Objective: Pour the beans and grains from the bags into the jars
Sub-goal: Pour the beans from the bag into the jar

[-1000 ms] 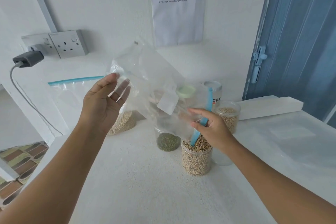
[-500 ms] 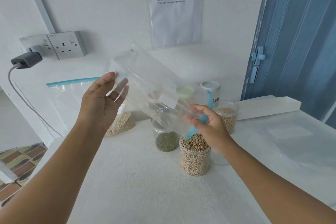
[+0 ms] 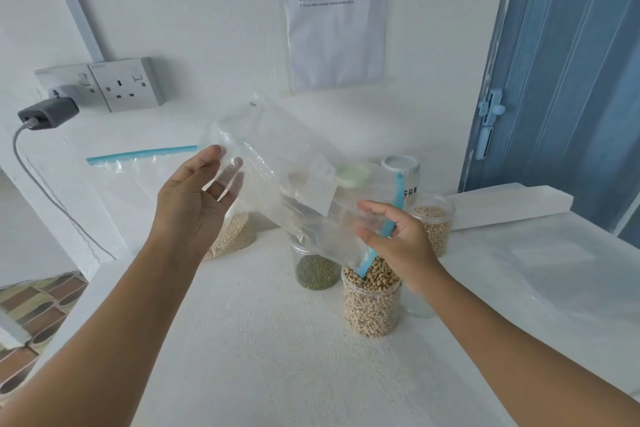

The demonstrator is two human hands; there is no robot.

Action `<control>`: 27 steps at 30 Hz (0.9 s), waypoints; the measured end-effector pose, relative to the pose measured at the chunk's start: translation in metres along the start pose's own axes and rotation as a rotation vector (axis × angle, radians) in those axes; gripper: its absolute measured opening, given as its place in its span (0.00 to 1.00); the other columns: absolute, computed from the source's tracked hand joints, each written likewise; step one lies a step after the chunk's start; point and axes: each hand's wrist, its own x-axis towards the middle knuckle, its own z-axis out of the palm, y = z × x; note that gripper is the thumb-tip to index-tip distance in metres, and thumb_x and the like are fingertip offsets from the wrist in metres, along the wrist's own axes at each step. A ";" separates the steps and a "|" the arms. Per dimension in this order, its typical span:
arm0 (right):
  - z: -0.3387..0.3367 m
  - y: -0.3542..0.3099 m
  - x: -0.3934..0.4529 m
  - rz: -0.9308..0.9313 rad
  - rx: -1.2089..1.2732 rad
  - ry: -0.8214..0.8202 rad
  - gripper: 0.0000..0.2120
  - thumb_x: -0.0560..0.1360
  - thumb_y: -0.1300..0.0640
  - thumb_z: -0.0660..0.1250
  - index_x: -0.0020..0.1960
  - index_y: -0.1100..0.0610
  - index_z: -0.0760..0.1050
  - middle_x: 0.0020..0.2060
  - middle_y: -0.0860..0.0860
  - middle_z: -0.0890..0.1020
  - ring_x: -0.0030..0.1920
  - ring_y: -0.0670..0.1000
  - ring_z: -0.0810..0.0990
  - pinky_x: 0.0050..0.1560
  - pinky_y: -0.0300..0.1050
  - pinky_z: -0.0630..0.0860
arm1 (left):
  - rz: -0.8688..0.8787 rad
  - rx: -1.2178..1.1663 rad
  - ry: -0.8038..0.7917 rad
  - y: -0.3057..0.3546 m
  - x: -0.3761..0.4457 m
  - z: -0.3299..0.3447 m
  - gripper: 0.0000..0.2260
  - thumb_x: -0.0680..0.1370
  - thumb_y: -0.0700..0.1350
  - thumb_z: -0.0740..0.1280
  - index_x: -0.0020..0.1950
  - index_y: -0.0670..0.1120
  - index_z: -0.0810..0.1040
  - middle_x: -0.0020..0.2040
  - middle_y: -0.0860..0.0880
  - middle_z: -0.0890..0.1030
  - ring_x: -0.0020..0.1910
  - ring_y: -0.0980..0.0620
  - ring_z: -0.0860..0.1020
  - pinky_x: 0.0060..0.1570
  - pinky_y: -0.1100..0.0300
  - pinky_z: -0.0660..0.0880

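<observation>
A clear empty zip bag (image 3: pixel 277 163) with a blue zip strip hangs tilted, mouth down over a clear jar full of pale beans (image 3: pixel 372 305). My right hand (image 3: pixel 398 243) pinches the bag's mouth end by the blue strip, just above that jar. My left hand (image 3: pixel 197 201) holds the bag's raised bottom end, fingers straight behind the plastic. Behind stand a jar of green beans (image 3: pixel 317 270) and another jar of pale beans (image 3: pixel 433 222). A second zip bag with pale grain (image 3: pixel 228 236) leans against the wall at the left.
A jar with a green lid (image 3: pixel 353 175) and a white-lidded container (image 3: pixel 401 168) stand by the wall. A white box (image 3: pixel 512 204) lies at the right near a blue door (image 3: pixel 571 62). A wall socket (image 3: pixel 126 85) with a plugged charger (image 3: pixel 48 113) is at the left.
Both hands and the bag have barely shifted; the bag's mouth end has sunk slightly towards the jar of pale beans.
</observation>
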 end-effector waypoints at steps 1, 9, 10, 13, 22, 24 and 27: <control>-0.001 -0.002 0.002 0.018 0.039 -0.017 0.18 0.76 0.57 0.77 0.63 0.42 0.82 0.62 0.37 0.83 0.66 0.39 0.78 0.69 0.43 0.75 | 0.002 0.003 0.020 0.000 0.001 -0.004 0.11 0.82 0.32 0.65 0.50 0.43 0.86 0.53 0.48 0.86 0.59 0.42 0.85 0.59 0.50 0.82; 0.001 -0.020 0.027 0.101 0.281 0.014 0.16 0.82 0.66 0.64 0.60 0.52 0.86 0.63 0.47 0.85 0.68 0.54 0.80 0.73 0.59 0.72 | -0.047 0.067 0.215 -0.004 -0.001 -0.064 0.10 0.80 0.32 0.69 0.59 0.40 0.83 0.52 0.47 0.87 0.60 0.45 0.85 0.57 0.52 0.83; 0.004 -0.025 0.029 0.099 0.279 0.002 0.16 0.82 0.67 0.64 0.61 0.53 0.85 0.63 0.47 0.84 0.66 0.53 0.81 0.73 0.58 0.73 | -0.055 0.098 0.225 -0.003 -0.003 -0.071 0.10 0.80 0.33 0.69 0.59 0.41 0.83 0.52 0.47 0.87 0.60 0.45 0.85 0.57 0.52 0.83; 0.017 -0.044 0.034 0.103 0.301 -0.037 0.17 0.83 0.68 0.62 0.64 0.55 0.83 0.57 0.47 0.87 0.51 0.52 0.87 0.63 0.52 0.81 | -0.059 0.297 0.189 0.006 -0.011 -0.089 0.10 0.81 0.35 0.70 0.59 0.44 0.84 0.51 0.47 0.86 0.61 0.46 0.83 0.63 0.48 0.80; 0.042 -0.098 0.041 0.009 0.277 -0.258 0.22 0.81 0.72 0.59 0.54 0.52 0.86 0.60 0.44 0.85 0.35 0.47 0.82 0.45 0.39 0.81 | 0.253 1.002 0.074 0.077 -0.019 -0.082 0.17 0.66 0.67 0.76 0.44 0.56 0.88 0.76 0.48 0.69 0.77 0.55 0.65 0.72 0.51 0.62; 0.045 -0.104 0.039 -0.001 0.214 -0.347 0.20 0.81 0.73 0.60 0.54 0.55 0.86 0.59 0.45 0.86 0.39 0.44 0.83 0.45 0.38 0.80 | 0.262 1.064 -0.008 0.089 -0.020 -0.067 0.22 0.65 0.71 0.73 0.40 0.53 0.87 0.77 0.55 0.68 0.76 0.56 0.66 0.71 0.51 0.61; 0.051 -0.104 0.036 0.001 0.125 -0.510 0.19 0.81 0.73 0.61 0.53 0.58 0.86 0.58 0.47 0.86 0.59 0.47 0.85 0.52 0.39 0.82 | 0.106 1.184 -0.299 0.092 -0.018 -0.045 0.26 0.63 0.73 0.72 0.44 0.53 0.89 0.79 0.58 0.65 0.77 0.58 0.66 0.73 0.51 0.59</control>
